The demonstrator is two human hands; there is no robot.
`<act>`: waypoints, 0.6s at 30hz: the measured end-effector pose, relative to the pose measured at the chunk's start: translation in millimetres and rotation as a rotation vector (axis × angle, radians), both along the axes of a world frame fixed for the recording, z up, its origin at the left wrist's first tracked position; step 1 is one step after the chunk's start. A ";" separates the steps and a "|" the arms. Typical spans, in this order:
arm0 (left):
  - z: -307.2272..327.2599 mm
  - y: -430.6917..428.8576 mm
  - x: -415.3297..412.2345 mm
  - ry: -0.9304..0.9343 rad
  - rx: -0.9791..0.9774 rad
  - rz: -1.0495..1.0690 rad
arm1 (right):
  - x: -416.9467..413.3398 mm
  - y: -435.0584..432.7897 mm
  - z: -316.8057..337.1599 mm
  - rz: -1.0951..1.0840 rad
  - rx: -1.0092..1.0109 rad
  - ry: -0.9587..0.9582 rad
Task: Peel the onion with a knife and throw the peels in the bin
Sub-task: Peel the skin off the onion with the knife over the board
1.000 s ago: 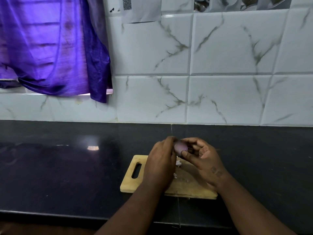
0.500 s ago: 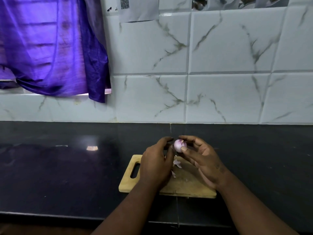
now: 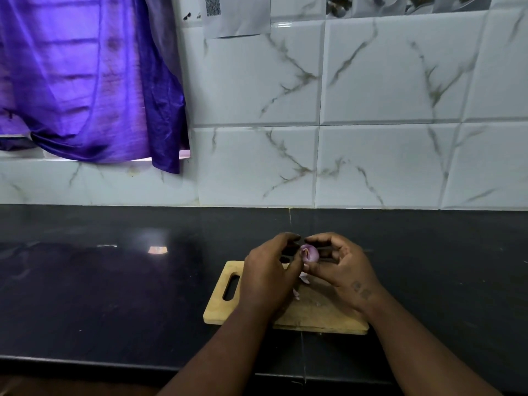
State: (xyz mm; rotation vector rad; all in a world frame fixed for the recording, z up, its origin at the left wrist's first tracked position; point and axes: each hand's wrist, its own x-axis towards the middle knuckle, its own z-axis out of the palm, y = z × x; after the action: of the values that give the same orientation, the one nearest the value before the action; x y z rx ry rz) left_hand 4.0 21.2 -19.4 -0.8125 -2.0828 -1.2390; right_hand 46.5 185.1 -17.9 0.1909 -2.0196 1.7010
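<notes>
A small purple onion point(image 3: 310, 252) is held above the far edge of a wooden cutting board point(image 3: 220, 307). My right hand point(image 3: 343, 267) grips it with thumb and fingers. My left hand point(image 3: 268, 278) touches the onion's left side, thumb on the skin. Small pale peel pieces point(image 3: 303, 278) lie on the board under my hands. No knife or bin is visible.
The board lies on a dark, glossy countertop point(image 3: 114, 281) near its front edge. A white marbled tile wall point(image 3: 371, 138) rises behind. A purple cloth point(image 3: 85, 81) hangs at the upper left, and a paper with a QR code point(image 3: 228, 15) is stuck to the wall.
My left hand drew back from the onion half a second ago and has closed in on it again. The onion stays in my right hand.
</notes>
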 end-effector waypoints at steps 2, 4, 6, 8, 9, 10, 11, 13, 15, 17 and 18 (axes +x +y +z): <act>-1.3 -0.1 0.3 0.022 -0.037 0.019 | 0.4 -1.0 -1.0 -0.008 0.009 0.013; -2.3 0.7 1.6 0.065 -0.083 0.037 | 1.0 -1.4 -0.9 -0.009 0.013 0.020; -1.9 2.3 3.5 0.083 -0.099 0.052 | 1.3 -0.7 -1.6 -0.015 0.026 0.026; -1.0 3.7 5.5 0.069 -0.085 0.059 | 0.9 0.1 -2.4 -0.021 0.038 0.036; -1.1 4.0 5.6 0.051 -0.064 0.058 | 0.5 0.5 -2.9 -0.018 0.041 0.042; -1.2 3.6 4.8 0.024 -0.032 0.056 | -0.2 0.8 -3.2 -0.016 0.039 0.048; -1.4 2.6 3.5 -0.012 0.008 0.059 | -0.3 0.5 -3.0 -0.012 0.032 0.058; -1.2 -0.4 -0.5 -0.092 0.104 0.082 | -0.4 1.3 -1.9 -0.012 0.012 0.086; -2.1 -2.7 -5.5 -0.152 0.152 0.106 | 1.3 1.9 0.0 -0.005 -0.019 0.109; -2.6 -2.5 -6.9 -0.187 0.104 0.122 | 2.5 2.8 0.7 0.025 -0.080 0.110; -2.7 -1.9 -6.6 -0.187 0.066 0.126 | 2.6 3.0 0.4 0.040 -0.109 0.101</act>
State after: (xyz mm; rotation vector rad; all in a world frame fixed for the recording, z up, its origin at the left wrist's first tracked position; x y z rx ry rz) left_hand -2.6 19.3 -22.0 -0.5444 -2.1894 -1.3503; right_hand 49.1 188.2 -17.4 0.2760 -1.8568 1.7839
